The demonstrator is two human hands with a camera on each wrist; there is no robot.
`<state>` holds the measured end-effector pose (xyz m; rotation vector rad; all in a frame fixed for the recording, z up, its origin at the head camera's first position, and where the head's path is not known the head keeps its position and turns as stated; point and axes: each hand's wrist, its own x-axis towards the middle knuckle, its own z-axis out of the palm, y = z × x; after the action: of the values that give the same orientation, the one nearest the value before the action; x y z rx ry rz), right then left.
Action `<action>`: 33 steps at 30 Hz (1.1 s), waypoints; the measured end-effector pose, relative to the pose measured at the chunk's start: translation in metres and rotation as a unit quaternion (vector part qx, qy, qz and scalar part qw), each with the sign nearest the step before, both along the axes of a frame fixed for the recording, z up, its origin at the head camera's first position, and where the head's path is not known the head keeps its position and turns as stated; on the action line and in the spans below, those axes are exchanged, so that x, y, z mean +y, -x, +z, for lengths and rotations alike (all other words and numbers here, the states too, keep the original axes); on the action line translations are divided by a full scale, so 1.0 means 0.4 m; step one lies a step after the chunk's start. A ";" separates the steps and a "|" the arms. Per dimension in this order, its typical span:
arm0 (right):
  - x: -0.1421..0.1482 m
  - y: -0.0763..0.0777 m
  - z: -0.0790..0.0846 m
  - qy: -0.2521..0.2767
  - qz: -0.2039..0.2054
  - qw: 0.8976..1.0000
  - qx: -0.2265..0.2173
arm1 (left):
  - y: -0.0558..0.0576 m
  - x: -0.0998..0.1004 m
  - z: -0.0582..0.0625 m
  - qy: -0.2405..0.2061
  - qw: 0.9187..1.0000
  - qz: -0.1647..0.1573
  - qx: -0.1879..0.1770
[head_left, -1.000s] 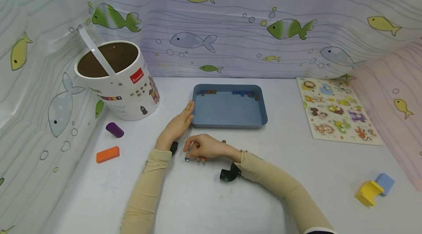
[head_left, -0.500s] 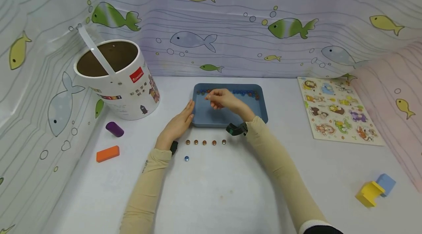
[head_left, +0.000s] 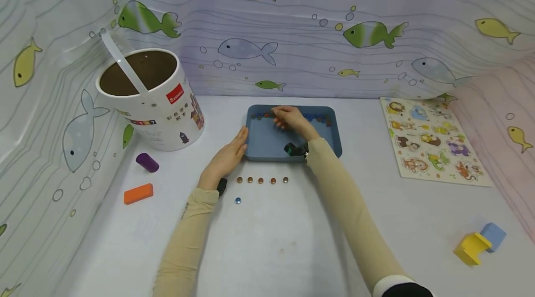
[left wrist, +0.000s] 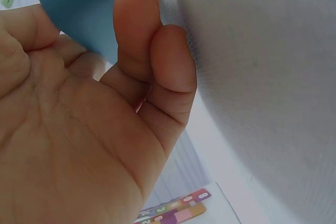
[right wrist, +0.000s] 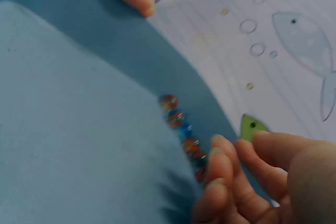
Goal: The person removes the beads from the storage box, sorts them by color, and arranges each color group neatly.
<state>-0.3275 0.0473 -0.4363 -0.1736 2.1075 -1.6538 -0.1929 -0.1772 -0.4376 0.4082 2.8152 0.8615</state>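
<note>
A blue-grey rectangular tray lies on the white table, with several small glass marbles lined up along its far wall, amber and blue ones among them. My left hand rests its straight fingers against the tray's left side. In the left wrist view, fingers lie beside the blue wall. My right hand is over the tray's far side, fingers loosely bent, tips right at the marble row; no marble shows between them. In front of the tray, several amber marbles form a row, with one blue marble nearer me.
A white bucket with a strap handle stands at the back left. Before it lie a purple cylinder and an orange block. An animal puzzle board lies right, with yellow and blue blocks nearer me.
My right hand has gone from the table by the blue marble up into the tray, then slightly right along its far side. The blue marble stays on the table. My left hand has stayed put.
</note>
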 end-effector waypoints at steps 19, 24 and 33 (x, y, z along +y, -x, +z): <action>-0.002 0.008 -0.018 -0.124 -0.013 0.991 0.044 | 0.005 0.004 -0.003 -0.003 1.000 0.009 0.002; -0.007 0.003 -0.017 -0.147 0.002 0.987 0.060 | 0.004 0.002 0.000 0.000 1.000 0.009 0.004; -0.008 -0.011 -0.010 -0.103 0.015 0.994 0.020 | 0.002 0.000 -0.004 -0.002 1.000 0.003 0.000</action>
<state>-0.3229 0.0441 -0.4403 -0.1727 2.2776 -1.4147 -0.1937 -0.1774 -0.4390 0.4014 2.8153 0.8690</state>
